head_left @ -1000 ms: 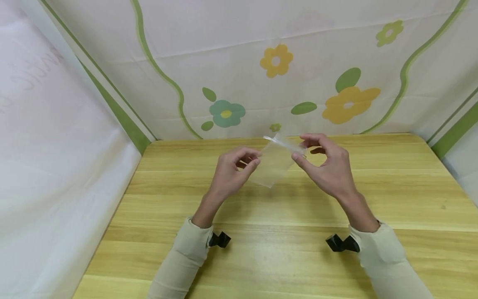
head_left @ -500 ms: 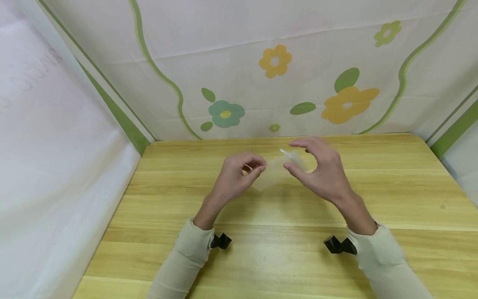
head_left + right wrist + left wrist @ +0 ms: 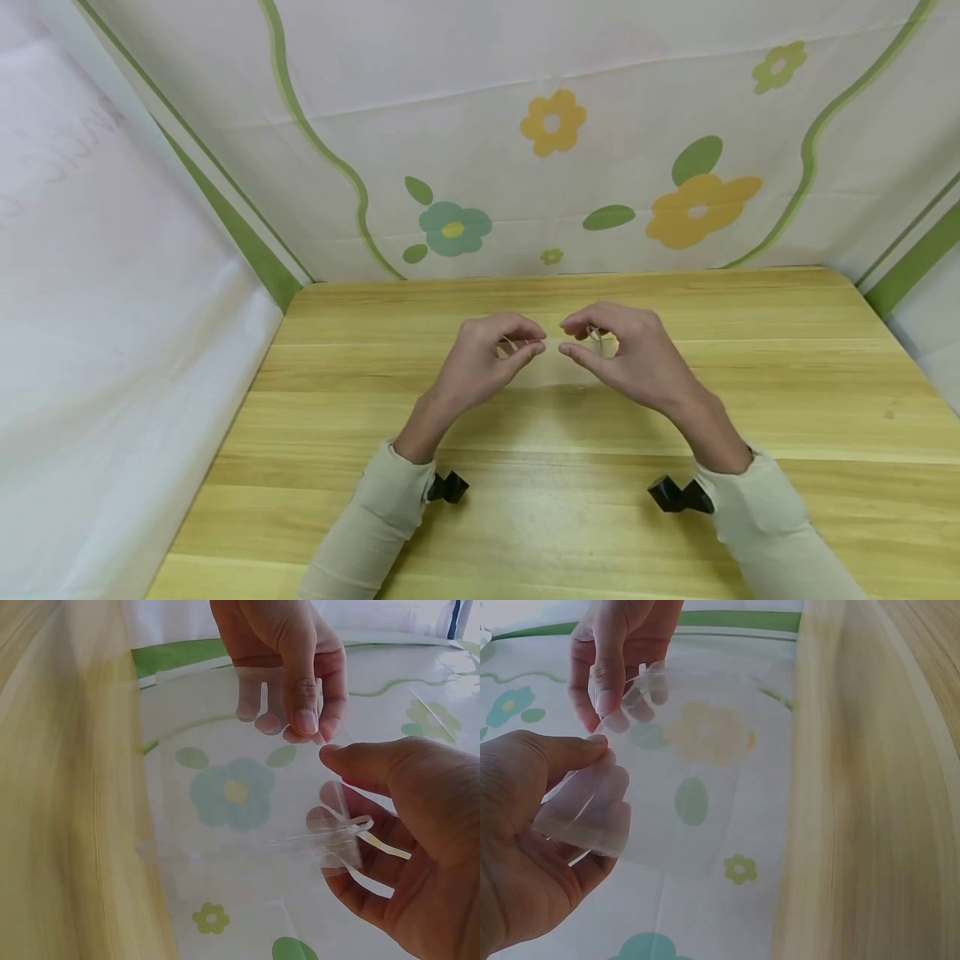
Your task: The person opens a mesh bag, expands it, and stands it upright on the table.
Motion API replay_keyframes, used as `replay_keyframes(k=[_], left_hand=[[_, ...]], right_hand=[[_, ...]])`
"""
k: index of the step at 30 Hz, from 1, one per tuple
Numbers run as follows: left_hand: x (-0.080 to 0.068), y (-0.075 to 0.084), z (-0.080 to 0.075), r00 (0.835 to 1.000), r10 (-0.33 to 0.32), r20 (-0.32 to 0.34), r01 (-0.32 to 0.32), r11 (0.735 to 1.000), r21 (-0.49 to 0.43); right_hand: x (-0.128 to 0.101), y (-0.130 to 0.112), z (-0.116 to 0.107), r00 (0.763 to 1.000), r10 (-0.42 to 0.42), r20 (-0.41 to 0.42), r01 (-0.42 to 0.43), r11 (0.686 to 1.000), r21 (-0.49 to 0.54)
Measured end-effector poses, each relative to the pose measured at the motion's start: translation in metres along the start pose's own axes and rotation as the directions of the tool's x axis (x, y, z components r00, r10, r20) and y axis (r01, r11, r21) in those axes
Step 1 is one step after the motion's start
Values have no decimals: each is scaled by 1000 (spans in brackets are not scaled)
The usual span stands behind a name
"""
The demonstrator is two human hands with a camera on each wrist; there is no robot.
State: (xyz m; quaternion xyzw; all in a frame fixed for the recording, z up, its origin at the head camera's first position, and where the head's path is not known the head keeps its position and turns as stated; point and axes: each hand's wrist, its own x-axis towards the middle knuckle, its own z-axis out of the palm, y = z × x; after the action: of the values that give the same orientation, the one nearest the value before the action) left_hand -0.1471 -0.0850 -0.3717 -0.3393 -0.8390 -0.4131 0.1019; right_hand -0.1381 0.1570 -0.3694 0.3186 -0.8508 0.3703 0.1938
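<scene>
Between the hands is a clear plastic zip bag (image 3: 240, 825), see-through enough that the printed flowers show behind it. Its zip strip (image 3: 315, 838) runs crosswise close to the right fingers in the right wrist view. My left hand (image 3: 483, 358) pinches the near edge of the bag between thumb and fingertips, the other fingers curling behind the film. My right hand (image 3: 637, 358) holds the same edge a short way off, thumb in front and fingers behind the film. In the head view the bag (image 3: 555, 371) is faint and partly hidden by the hands.
The wooden table (image 3: 525, 517) spreads below the hands. A white cloth with printed flowers (image 3: 450, 125) hangs along its back edge, and white cloth (image 3: 112, 333) hangs at the left. Black camera mounts (image 3: 453, 487) stick out from both sleeves.
The bag has turned, its zip strip moving from the far side toward my right hand. Both hands have come closer together, and the right fingers have closed in on the bag's edge.
</scene>
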Motion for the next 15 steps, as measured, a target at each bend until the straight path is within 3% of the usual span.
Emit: replay_keyframes(k=[9,15], left_hand=[[0,0,1,999,26,-22,-26,1000,-2],[0,0,-1,998,20,-55,-21,999,-24]], right_hand=[[-1,-2,1,994,37,104,-32,998,-49],[-2,-2,-1,995,59,81,-55,997,-52]])
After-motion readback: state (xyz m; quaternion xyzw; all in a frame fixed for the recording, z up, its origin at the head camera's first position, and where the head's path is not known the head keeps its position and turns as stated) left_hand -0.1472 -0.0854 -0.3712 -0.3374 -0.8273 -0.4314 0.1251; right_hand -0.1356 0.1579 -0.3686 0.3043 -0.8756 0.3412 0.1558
